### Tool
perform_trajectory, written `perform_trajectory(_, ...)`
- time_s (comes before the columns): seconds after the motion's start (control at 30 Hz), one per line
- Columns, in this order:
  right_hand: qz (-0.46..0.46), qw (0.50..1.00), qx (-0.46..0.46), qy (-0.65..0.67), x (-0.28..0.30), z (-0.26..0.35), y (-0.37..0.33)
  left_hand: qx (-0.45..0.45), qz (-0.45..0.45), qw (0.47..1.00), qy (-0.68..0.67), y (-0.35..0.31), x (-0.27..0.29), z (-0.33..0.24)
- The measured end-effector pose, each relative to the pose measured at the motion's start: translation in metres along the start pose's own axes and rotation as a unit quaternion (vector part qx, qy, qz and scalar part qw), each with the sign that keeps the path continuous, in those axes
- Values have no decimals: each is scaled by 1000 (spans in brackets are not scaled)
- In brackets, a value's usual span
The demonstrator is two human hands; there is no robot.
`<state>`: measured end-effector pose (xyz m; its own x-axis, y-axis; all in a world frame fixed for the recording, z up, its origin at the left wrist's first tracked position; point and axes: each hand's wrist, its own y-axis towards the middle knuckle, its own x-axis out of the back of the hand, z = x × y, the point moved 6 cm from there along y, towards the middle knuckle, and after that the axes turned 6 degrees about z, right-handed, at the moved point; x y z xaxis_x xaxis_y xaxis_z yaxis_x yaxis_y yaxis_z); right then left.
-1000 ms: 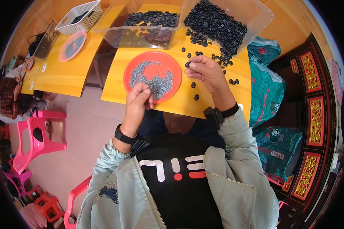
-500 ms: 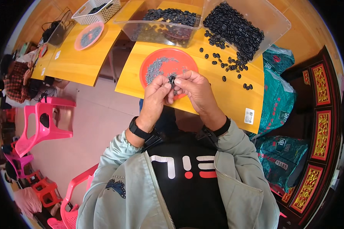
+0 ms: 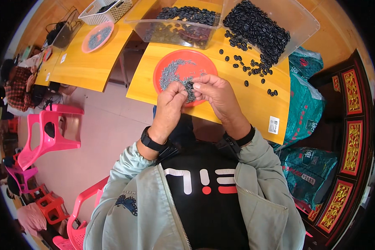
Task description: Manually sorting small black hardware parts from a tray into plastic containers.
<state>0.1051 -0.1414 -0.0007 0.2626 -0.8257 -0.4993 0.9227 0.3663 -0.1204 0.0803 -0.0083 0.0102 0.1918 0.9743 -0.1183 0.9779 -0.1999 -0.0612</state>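
Note:
Over the near part of a red plate (image 3: 208, 66), my two hands are close together. My right hand (image 3: 218, 93) pinches a small black oval piece (image 3: 190, 85) between thumb and fingertips. Beside it my left hand (image 3: 173, 98) is closed in a pinch, its fingertips close to that piece; what they hold is too small to make out. Thin grey screw-like pieces (image 3: 169, 75) lie heaped on the plate, mostly on its left side and under my fingers.
Black oval pieces fill a tipped clear bin (image 3: 302, 31) and spill over the yellow table (image 3: 254, 114). Another clear bin (image 3: 154, 35) stands behind the plate. Left are a second table with a pink plate (image 3: 108, 33), a pink stool (image 3: 50, 143) and another person (image 3: 18, 89). Green sacks (image 3: 306, 108) stand right.
My right fingertips have drawn slightly right, away from my left ones, and the black piece shows more openly between the hands. The view has shifted a little.

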Motion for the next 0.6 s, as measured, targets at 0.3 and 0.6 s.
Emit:
perform_trajectory(0.3,12,985,75,-156,-6,12,-5,-11,3,1000,23,0,1,1)
perform_trajectory(0.6,15,974,101,-200,-8,8,-6,-16,-3,1000,-3,0,1,7)
